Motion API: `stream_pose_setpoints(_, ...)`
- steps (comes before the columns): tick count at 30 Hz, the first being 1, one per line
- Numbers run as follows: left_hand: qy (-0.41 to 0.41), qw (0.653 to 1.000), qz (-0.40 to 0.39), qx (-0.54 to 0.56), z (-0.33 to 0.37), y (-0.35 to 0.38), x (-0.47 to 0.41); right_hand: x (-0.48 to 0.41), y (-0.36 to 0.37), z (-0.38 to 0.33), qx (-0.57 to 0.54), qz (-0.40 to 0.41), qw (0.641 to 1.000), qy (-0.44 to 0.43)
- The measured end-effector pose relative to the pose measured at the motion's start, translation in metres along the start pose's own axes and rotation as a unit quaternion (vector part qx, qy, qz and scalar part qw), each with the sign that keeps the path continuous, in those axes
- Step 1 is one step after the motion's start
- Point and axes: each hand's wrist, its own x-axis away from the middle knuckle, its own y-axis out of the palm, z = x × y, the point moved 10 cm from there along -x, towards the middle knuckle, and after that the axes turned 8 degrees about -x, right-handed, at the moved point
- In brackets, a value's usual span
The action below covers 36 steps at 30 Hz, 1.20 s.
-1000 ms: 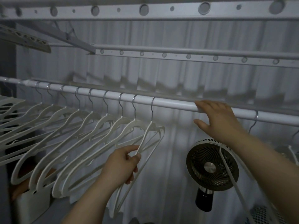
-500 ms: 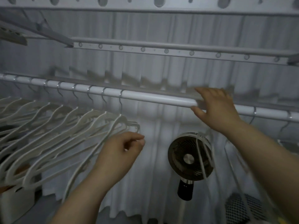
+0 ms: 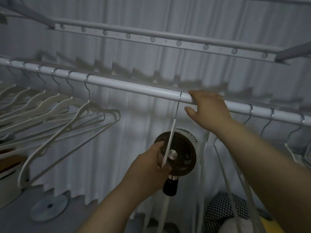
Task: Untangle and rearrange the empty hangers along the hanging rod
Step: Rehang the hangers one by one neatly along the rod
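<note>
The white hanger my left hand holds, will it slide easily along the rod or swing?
The hanger probably slides easily: thin metal hook over a smooth rod. Likely light, given its slim frame; may swing from that one hook.

One head-worn wide-angle view looks forward and upward from just below the hanging rod [image 3: 134, 89], near it, facing the curtain [image 3: 117, 148].
</note>
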Motion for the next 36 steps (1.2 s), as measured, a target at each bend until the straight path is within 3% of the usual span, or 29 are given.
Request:
stream_pose_setpoints(8,-0.087,0.992,0.084,0.024,-0.047,-0.038,-0.001,0.000,-0.003,0.000,-0.026,-0.003,1.000,-0.016)
stream_pose_setpoints(17,-0.130,0.979,0.156,-0.010,-0.102,-0.111,0.004,-0.023,0.019,-0.054,-0.052,-0.018,0.997,-0.056)
stream_pose_setpoints(30,-0.129,0.978,0.162,-0.021,-0.146,-0.166,-0.001,-0.030,0.024,-0.068,-0.060,0.086,0.993,-0.047)
stream_pose_setpoints(36,-0.122,0.979,0.156,-0.045,-0.150,-0.167,-0.005,-0.031,0.023,-0.070,-0.059,0.086,0.994,-0.016)
